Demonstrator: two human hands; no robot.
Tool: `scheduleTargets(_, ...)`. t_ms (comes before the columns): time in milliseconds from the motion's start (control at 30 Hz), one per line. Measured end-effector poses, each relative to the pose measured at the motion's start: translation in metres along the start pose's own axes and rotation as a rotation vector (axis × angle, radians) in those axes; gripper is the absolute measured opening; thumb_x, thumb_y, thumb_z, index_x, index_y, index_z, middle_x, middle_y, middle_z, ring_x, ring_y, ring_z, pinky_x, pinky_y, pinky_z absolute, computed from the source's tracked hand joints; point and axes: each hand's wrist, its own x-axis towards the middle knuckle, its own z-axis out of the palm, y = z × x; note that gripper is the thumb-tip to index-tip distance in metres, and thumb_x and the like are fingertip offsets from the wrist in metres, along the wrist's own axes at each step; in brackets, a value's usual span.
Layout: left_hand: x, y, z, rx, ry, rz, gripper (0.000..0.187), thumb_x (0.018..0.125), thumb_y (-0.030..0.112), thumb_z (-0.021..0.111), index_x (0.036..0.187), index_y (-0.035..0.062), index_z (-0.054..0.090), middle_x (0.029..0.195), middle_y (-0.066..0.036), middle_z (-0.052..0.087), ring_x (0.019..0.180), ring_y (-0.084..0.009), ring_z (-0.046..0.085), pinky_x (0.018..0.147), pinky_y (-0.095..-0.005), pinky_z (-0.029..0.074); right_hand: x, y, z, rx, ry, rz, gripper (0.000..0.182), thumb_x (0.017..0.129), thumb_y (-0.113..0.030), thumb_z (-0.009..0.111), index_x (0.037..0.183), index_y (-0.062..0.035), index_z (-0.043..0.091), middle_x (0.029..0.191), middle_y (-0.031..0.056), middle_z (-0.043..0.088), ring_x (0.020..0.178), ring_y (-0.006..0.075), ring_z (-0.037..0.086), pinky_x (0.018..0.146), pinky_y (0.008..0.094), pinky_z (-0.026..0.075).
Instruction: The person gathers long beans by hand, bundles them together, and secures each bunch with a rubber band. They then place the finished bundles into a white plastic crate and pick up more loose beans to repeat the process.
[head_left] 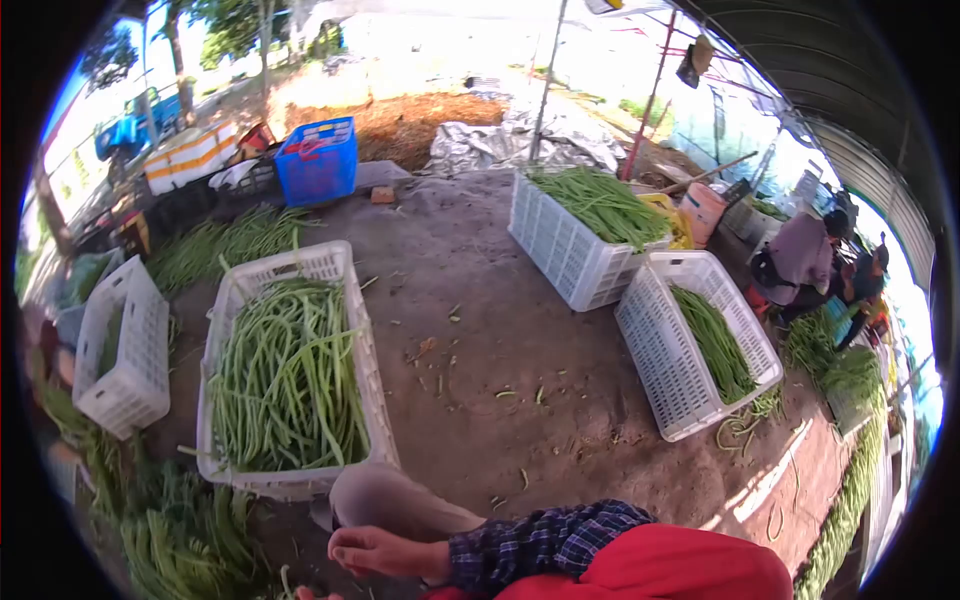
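Note:
My right hand (385,553) reaches in from the right in a dark plaid sleeve (545,540), just below my bent knee (395,505). Its fingers are loosely bent and apart, with nothing seen in them. Only a sliver of my left hand (316,595) shows at the bottom edge; its fingers are mostly cut off. A thin green bean piece (286,580) stands close beside it. Beyond my knee is a white plastic crate (383,440) filled with long green beans (290,380). A heap of long beans (190,535) lies on the ground at lower left.
Further white crates stand at left (145,355), at right (665,385) and at the back (545,240). A blue crate (318,165) is behind. Bean scraps dot the dirt floor (450,300). Another person (800,255) crouches at far right near beans. A bean row (850,520) edges the right.

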Motion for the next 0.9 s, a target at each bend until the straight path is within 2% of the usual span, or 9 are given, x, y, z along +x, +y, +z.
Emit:
scheduleTargets(33, -0.007, -0.008, -0.006, 0.226, 0.541, 0.207, 0.046, 0.091, 0.036, 0.042, 0.133, 0.0210, 0.031, 0.094, -0.005, 0.061, 0.058, -0.0079, 0.050, 0.040, -0.0173, 0.036, 0.001, -0.010, 0.002, 0.083, 0.024, 0.045, 0.018, 0.092, -0.022, 0.045, 0.093, -0.0053, 0.049, 0.069, -0.0040, 0.044, 0.061, 0.0039, 0.042, 0.056, 0.0184, 0.037)
scheduleTargets(67, -0.003, -0.001, 0.001, 0.195, 0.332, 0.128, 0.048, 0.090, 0.040, 0.040, 0.135, 0.0299, 0.025, 0.125, -0.012, 0.048, 0.086, -0.0196, 0.058, 0.056, -0.0259, 0.048, 0.002, -0.011, 0.001, 0.065, 0.016, 0.076, 0.016, 0.092, -0.019, 0.044, 0.094, -0.0045, 0.049, 0.070, -0.0030, 0.045, 0.061, 0.0046, 0.043, 0.057, 0.0188, 0.037)
scheduleTargets(100, 0.003, 0.004, 0.007, 0.204, 0.252, 0.136, 0.046, 0.091, 0.038, 0.038, 0.134, 0.0292, 0.026, 0.134, -0.014, 0.036, 0.105, -0.0287, 0.053, 0.071, -0.0331, 0.050, 0.001, -0.018, 0.006, 0.030, -0.014, 0.090, 0.015, 0.092, -0.017, 0.044, 0.095, -0.0037, 0.050, 0.075, 0.0000, 0.049, 0.066, 0.0063, 0.046, 0.060, 0.0195, 0.039)
scheduleTargets(200, 0.014, 0.021, 0.023, 0.071, 0.184, 0.154, 0.044, 0.090, 0.034, 0.044, 0.132, 0.0272, 0.034, 0.140, -0.015, 0.023, 0.124, -0.0372, 0.031, 0.089, -0.0408, 0.043, 0.008, -0.029, 0.019, -0.023, -0.056, 0.130, 0.014, 0.092, -0.017, 0.045, 0.094, -0.0032, 0.050, 0.073, 0.0007, 0.049, 0.065, 0.0074, 0.046, 0.061, 0.0202, 0.038)
scheduleTargets(400, -0.006, 0.039, 0.025, -0.003, 0.175, 0.262, 0.054, 0.088, 0.042, 0.043, 0.136, 0.0324, 0.020, 0.143, -0.013, 0.014, 0.127, -0.0382, 0.024, 0.096, -0.0438, 0.036, 0.034, -0.036, 0.041, 0.027, -0.153, 0.086, 0.016, 0.090, -0.019, 0.048, 0.091, -0.0034, 0.049, 0.075, 0.0023, 0.050, 0.064, 0.0082, 0.047, 0.060, 0.0199, 0.038)
scheduleTargets(533, -0.020, 0.042, 0.026, 0.005, 0.251, 0.331, 0.055, 0.087, 0.043, 0.044, 0.136, 0.0354, 0.020, 0.143, -0.010, 0.016, 0.129, -0.0376, 0.020, 0.101, -0.0507, 0.027, 0.041, -0.030, 0.056, -0.243, -0.302, 0.130, 0.014, 0.089, -0.016, 0.051, 0.091, -0.0023, 0.052, 0.075, 0.0016, 0.050, 0.065, 0.0074, 0.046, 0.059, 0.0199, 0.038)
scheduleTargets(600, -0.025, 0.044, 0.025, -0.006, 0.292, 0.366, 0.057, 0.086, 0.044, 0.045, 0.136, 0.0361, 0.019, 0.143, -0.010, 0.016, 0.129, -0.0378, 0.020, 0.100, -0.0523, 0.027, 0.043, -0.022, 0.065, -0.377, -0.367, 0.241, 0.012, 0.087, -0.012, 0.054, 0.090, -0.0005, 0.056, 0.074, 0.0013, 0.050, 0.065, 0.0070, 0.046, 0.058, 0.0201, 0.038)
scheduleTargets(767, -0.039, 0.063, 0.025, -0.040, 0.357, 0.415, 0.061, 0.084, 0.047, 0.048, 0.136, 0.0380, 0.017, 0.143, -0.010, 0.016, 0.129, -0.0380, 0.019, 0.098, -0.0569, 0.026, 0.054, -0.003, 0.084, -0.597, -0.529, 0.230, 0.012, 0.087, -0.011, 0.053, 0.091, -0.0001, 0.054, 0.073, -0.0002, 0.048, 0.064, 0.0033, 0.044, 0.056, 0.0169, 0.035)
scheduleTargets(900, -0.051, 0.087, 0.027, 0.023, 0.406, 0.426, 0.062, 0.083, 0.050, 0.047, 0.136, 0.0360, 0.017, 0.143, -0.011, 0.016, 0.129, -0.0372, 0.020, 0.099, -0.0548, 0.028, 0.068, 0.004, 0.108, -0.662, -0.529, 0.206, 0.009, 0.083, -0.007, 0.056, 0.087, 0.0004, 0.058, 0.073, 0.0045, 0.053, 0.063, 0.0108, 0.048, 0.057, 0.0225, 0.039)
